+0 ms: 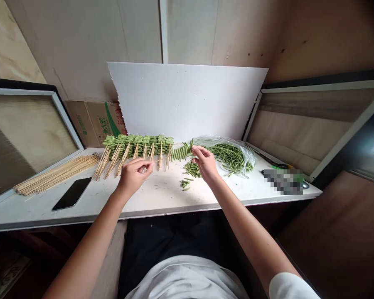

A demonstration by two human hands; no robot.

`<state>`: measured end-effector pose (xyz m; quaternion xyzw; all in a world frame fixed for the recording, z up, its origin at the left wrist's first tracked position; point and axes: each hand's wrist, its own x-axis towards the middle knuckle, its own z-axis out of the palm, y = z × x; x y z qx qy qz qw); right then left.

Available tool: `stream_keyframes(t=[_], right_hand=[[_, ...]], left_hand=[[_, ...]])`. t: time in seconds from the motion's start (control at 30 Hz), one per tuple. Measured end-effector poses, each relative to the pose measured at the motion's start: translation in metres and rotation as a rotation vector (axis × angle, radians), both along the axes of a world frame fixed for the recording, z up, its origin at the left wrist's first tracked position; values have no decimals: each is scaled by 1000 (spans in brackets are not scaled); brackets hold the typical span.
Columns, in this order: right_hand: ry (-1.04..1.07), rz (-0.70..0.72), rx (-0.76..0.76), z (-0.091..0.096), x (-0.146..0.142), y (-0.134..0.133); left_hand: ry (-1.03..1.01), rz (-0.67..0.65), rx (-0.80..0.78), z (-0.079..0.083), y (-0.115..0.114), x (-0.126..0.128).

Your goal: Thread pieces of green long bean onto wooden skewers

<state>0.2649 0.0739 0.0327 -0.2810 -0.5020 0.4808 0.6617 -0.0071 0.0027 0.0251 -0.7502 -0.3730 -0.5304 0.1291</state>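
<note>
My left hand (134, 175) is closed in a pinch on the bare end of a bamboo skewer. Several short green bean pieces (180, 152) are threaded side by side along that skewer's far part. At its right end my right hand (205, 162) pinches a bean piece (191, 144) between thumb and fingertips. Below lie cut bean pieces (192, 169) in a small pile, with a few stray pieces (185, 183) nearer the front. Behind my left hand, filled bean skewers (137, 143) are stacked in a row, bare ends facing me.
Loose bamboo skewers (56, 172) and a black phone (72, 194) lie at left. Long uncut beans (227, 154) rest in a clear plastic bag (248, 160). A blurred-out object (283, 181) is at right. A white board (187, 101) and cardboard box (95, 122) stand behind.
</note>
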Motion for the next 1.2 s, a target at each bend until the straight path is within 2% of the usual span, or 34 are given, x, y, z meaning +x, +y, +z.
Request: stream_keyframes(t=[0.2, 0.47, 1.2], right_hand=[[35, 33, -32, 7, 12, 1], [13, 30, -65, 10, 14, -2], [-33, 28, -59, 5, 14, 2]], left_hand=[[42, -19, -9, -3, 2, 1], [64, -2, -9, -4, 2, 1], [83, 22, -9, 0, 0, 1]])
